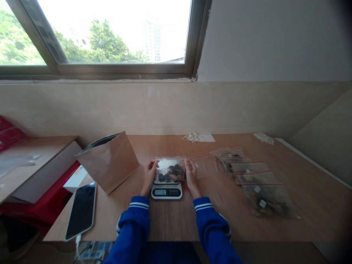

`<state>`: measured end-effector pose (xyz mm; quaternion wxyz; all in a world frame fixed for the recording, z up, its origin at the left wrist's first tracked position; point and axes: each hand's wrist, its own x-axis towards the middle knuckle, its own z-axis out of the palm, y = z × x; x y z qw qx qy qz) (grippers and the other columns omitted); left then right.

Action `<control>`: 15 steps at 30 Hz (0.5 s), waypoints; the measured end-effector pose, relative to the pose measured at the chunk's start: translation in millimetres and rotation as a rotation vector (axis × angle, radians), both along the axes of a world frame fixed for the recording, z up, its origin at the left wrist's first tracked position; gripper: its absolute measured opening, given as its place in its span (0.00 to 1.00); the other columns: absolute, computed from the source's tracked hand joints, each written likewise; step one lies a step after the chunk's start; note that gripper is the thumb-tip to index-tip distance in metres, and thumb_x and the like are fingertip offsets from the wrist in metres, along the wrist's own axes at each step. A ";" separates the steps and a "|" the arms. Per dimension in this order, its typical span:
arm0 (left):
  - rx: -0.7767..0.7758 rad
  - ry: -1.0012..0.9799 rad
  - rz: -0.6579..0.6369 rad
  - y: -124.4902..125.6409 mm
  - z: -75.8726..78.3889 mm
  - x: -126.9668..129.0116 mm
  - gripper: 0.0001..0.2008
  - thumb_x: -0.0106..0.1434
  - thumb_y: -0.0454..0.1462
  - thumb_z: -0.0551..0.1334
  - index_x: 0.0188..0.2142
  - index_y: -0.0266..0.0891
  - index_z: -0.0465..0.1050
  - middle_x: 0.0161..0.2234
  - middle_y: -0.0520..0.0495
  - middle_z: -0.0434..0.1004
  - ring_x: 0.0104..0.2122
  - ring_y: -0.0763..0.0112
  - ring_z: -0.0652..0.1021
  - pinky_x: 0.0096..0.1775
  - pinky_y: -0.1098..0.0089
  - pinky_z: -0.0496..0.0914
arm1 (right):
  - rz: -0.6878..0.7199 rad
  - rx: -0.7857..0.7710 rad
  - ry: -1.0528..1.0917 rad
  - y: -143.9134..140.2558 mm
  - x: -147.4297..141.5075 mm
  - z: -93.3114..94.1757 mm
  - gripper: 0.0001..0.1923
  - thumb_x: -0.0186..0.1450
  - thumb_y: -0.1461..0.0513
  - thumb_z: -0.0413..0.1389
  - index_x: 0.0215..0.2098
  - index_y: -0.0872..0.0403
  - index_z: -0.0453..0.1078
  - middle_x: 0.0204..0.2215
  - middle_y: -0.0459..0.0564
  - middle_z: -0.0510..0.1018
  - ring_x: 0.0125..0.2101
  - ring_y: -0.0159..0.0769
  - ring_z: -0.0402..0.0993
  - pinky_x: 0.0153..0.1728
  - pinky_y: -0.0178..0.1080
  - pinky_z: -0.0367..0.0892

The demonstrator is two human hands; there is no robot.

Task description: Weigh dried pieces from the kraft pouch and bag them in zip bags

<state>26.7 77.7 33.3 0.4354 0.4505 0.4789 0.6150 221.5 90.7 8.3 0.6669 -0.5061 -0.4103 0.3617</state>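
Note:
Between my two hands is a clear zip bag [176, 172] with dark brown dried pieces inside, stretched over a small digital scale [166, 195]. My left hand [150, 175] pinches the bag's left edge, and my right hand [191, 174] grips its right edge. The scale's lit display and buttons face me below the bag, while its weighing plate is mostly covered. Whether the bag rests on the plate or hovers just above it, I cannot tell. Beside my right hand lies a flat clear zip bag [205, 165].
Several filled zip bags [271, 200] overlap on the right of the table [176, 227]. A brown paper pouch [110, 161] stands at left with its mouth open. Near it lie a phone or tablet [81, 211] on a cable and a white box [75, 178]. Whitish crumbs [194, 137] lie by the wall.

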 end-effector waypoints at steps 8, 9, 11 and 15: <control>-0.006 -0.001 0.014 -0.7 -2.3 1.2 0.22 0.57 0.55 0.65 0.34 0.37 0.72 0.25 0.54 0.69 0.17 0.80 0.66 0.17 0.77 0.57 | 0.012 -0.007 -0.028 -5.7 -2.2 13.7 0.26 0.57 0.42 0.60 0.37 0.57 0.76 0.29 0.53 0.80 0.27 0.38 0.73 0.28 0.38 0.68; -0.010 -0.006 0.017 -1.1 -2.2 1.4 0.23 0.57 0.55 0.65 0.34 0.37 0.72 0.25 0.54 0.69 0.17 0.80 0.65 0.17 0.77 0.57 | 0.004 -0.007 -0.032 -5.9 -2.3 13.8 0.27 0.57 0.42 0.60 0.37 0.57 0.76 0.30 0.54 0.81 0.28 0.38 0.74 0.28 0.38 0.68; -0.010 -0.008 0.024 -1.9 -2.3 1.7 0.23 0.57 0.55 0.65 0.34 0.37 0.72 0.25 0.54 0.69 0.16 0.81 0.64 0.17 0.77 0.57 | -0.012 -0.012 -0.045 -6.0 -2.6 13.6 0.27 0.58 0.42 0.59 0.38 0.57 0.76 0.32 0.55 0.81 0.29 0.39 0.74 0.28 0.38 0.69; 0.001 -0.022 0.031 -2.1 -3.6 1.3 0.23 0.57 0.55 0.64 0.35 0.37 0.72 0.25 0.54 0.69 0.16 0.81 0.64 0.16 0.77 0.56 | -0.009 -0.004 -0.049 -6.0 -3.0 13.2 0.27 0.58 0.42 0.59 0.37 0.57 0.76 0.32 0.55 0.82 0.31 0.40 0.76 0.31 0.39 0.70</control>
